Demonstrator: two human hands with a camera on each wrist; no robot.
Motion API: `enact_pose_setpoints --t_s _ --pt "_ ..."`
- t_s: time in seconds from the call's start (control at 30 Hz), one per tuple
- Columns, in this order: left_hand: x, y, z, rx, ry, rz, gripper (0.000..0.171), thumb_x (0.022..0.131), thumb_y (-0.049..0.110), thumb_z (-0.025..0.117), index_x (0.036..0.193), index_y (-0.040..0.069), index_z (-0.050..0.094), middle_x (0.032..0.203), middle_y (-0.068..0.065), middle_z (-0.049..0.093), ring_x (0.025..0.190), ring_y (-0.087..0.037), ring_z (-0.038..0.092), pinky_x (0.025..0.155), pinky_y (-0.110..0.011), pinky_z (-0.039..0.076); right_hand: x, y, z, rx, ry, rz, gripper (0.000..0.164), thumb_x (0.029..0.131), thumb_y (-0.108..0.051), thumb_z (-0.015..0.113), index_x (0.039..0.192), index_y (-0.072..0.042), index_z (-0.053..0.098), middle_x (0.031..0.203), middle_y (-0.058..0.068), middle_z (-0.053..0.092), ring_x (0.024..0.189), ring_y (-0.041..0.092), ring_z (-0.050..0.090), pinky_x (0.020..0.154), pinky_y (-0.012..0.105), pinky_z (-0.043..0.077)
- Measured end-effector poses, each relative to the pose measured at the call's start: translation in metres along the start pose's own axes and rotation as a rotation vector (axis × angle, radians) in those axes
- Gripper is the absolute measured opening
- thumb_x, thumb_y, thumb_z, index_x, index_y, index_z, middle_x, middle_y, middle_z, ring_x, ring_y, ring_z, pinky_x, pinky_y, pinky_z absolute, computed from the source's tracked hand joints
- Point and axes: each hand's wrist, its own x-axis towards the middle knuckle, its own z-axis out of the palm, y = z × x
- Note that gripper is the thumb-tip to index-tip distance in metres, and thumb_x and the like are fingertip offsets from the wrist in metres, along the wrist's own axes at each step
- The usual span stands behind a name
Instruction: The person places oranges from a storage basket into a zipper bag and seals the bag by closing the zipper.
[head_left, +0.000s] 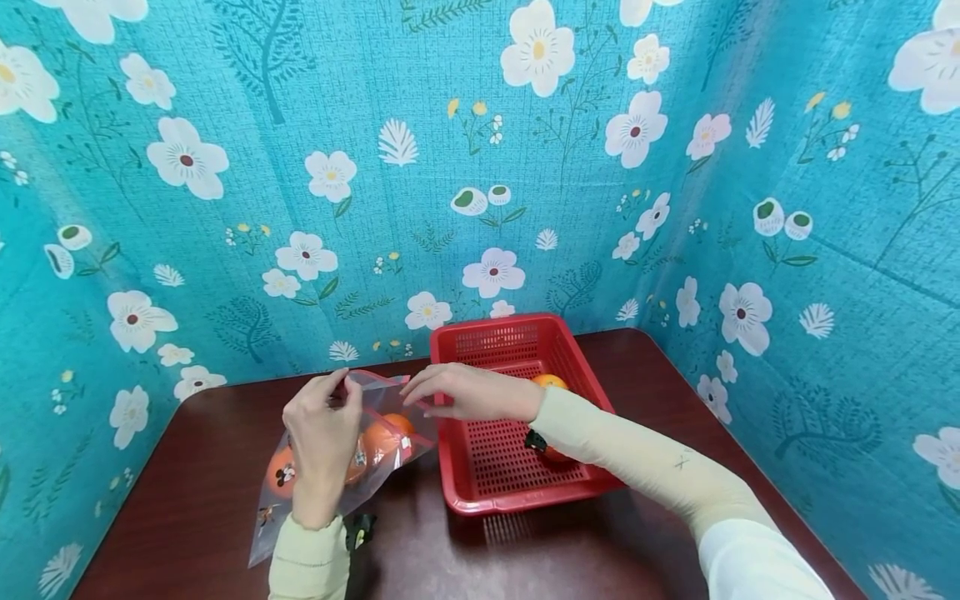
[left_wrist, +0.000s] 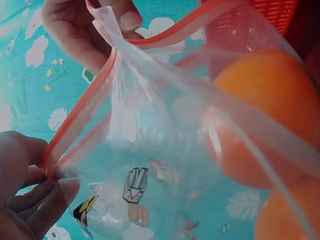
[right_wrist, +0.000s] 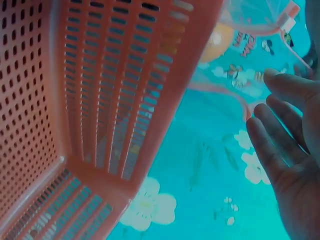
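Observation:
A clear zip bag (head_left: 273,533) with a red rim and cartoon prints lies on the table's left side with several oranges (head_left: 385,439) in it. My left hand (head_left: 324,429) pinches the rim on its near left side, thumb against fingers. At the opposite side, my right hand (head_left: 483,393) reaches across the basket to the rim, its fingertips touching or very close to it. The right wrist view shows that hand's fingers (right_wrist: 270,142) fairly straight, with thumb apart. Between the hands the bag's mouth gapes; in the left wrist view its red zip strip (left_wrist: 82,107) is creased.
A red perforated basket (head_left: 461,504) stands right of the bag. It holds an orange (head_left: 551,381) and another round orange thing, partly hidden under my right forearm. Blue flowered cloth (head_left: 420,217) hangs behind the dark brown table (head_left: 187,467) and along its sides.

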Motion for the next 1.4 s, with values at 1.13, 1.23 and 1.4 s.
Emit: enact_pose_setpoints --t_s 1.13,1.23,1.4 --pt "0.006 0.0 -0.002 0.014 -0.009 0.016 0.013 0.085 -0.006 0.071 0.096 -0.007 0.078 0.075 -0.02 0.07 0.061 -0.03 0.066 0.057 -0.049 0.057 -0.087 0.08 -0.023 -0.045 -0.418 0.781 0.057 0.088 -0.012 0.079 0.14 -0.004 0.059 0.134 0.014 0.064 0.101 0.022 0.057 0.086 0.033 0.056" --pt "0.005 -0.001 -0.002 0.018 -0.019 0.005 0.014 0.084 -0.007 0.072 0.097 -0.007 0.078 0.075 -0.021 0.07 0.06 -0.031 0.066 0.058 -0.049 0.058 -0.091 0.083 -0.022 -0.043 -0.422 0.831 0.06 0.084 -0.011 0.081 0.139 -0.006 0.059 0.13 0.011 0.064 0.1 0.023 0.056 0.083 0.033 0.054" --pt "0.002 -0.001 -0.001 0.026 -0.046 -0.012 0.014 0.084 -0.006 0.073 0.097 -0.008 0.077 0.077 -0.021 0.071 0.061 -0.031 0.067 0.059 -0.049 0.059 -0.096 0.087 -0.019 -0.014 -0.42 0.854 0.065 0.076 -0.004 0.083 0.137 -0.011 0.062 0.122 0.009 0.063 0.097 0.025 0.056 0.078 0.034 0.054"
